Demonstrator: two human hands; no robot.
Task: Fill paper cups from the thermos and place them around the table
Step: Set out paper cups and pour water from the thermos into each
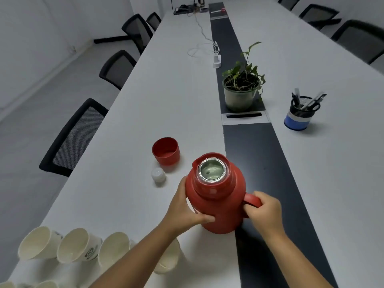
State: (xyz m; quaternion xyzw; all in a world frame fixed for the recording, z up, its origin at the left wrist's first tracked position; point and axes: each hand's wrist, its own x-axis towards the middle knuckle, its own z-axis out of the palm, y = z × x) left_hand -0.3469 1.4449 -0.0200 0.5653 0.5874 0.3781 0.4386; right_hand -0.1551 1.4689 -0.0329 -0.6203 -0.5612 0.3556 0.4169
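A red thermos (216,196) stands open-mouthed on a long white table (170,96), straddling the edge of its dark centre strip (255,154). The left hand (184,208) cups the thermos body; the right hand (265,210) curls around its handle. Just beyond sit a red cap (166,151) and a white stopper (158,174). Empty paper cups (74,248) crowd the near-left table edge. Bare tabletop stretches ahead on the left.

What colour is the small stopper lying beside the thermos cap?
White; the stopper shows clearly in the head view, near the red cap.
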